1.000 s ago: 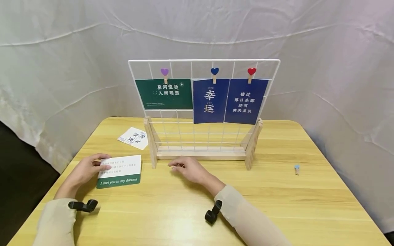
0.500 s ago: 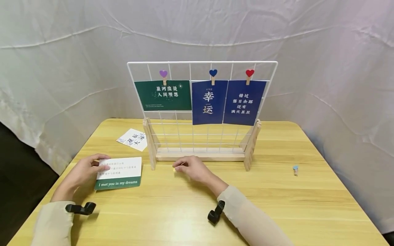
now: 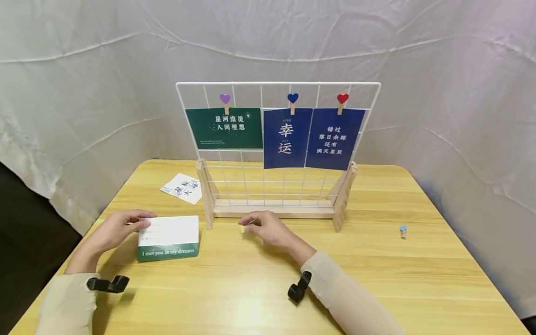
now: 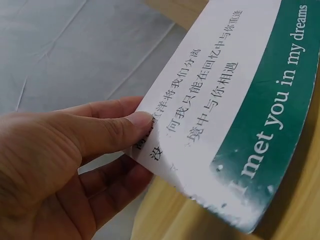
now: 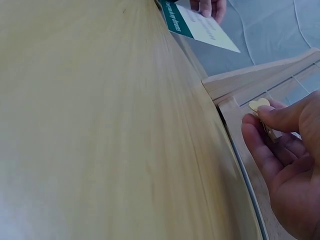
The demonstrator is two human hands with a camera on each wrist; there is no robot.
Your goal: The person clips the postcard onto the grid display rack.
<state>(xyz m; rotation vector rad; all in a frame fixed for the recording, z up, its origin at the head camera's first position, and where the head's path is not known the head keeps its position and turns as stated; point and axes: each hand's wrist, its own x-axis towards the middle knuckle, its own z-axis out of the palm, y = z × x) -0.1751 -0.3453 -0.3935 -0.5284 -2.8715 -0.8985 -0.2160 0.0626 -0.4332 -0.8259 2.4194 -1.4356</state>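
My left hand (image 3: pixel 116 231) pinches the left edge of a white and green postcard (image 3: pixel 168 231) that reads "I met you in my dreams". In the left wrist view the postcard (image 4: pixel 220 95) bends slightly, with the thumb on its printed face and the other fingers behind. My right hand (image 3: pixel 268 229) holds a small wooden clothespin with a pale yellow heart (image 5: pixel 259 104) between thumb and fingers, in front of the rack's base. Behind it stands a white wire grid rack (image 3: pixel 268 181) on wooden feet. Fingers hide part of the clothespin.
Three cards hang on the grid: a green one (image 3: pixel 224 137) and two blue ones (image 3: pixel 284 158), (image 3: pixel 332 160), under heart clothespins. A white card (image 3: pixel 181 188) lies left of the rack. A blue-topped clothespin (image 3: pixel 403 231) lies at the table's right.
My left hand has brought the postcard slightly to the right, and its tilt has changed. The right hand has shifted a little to the right, and the yellow clothespin now shows at its fingertips.
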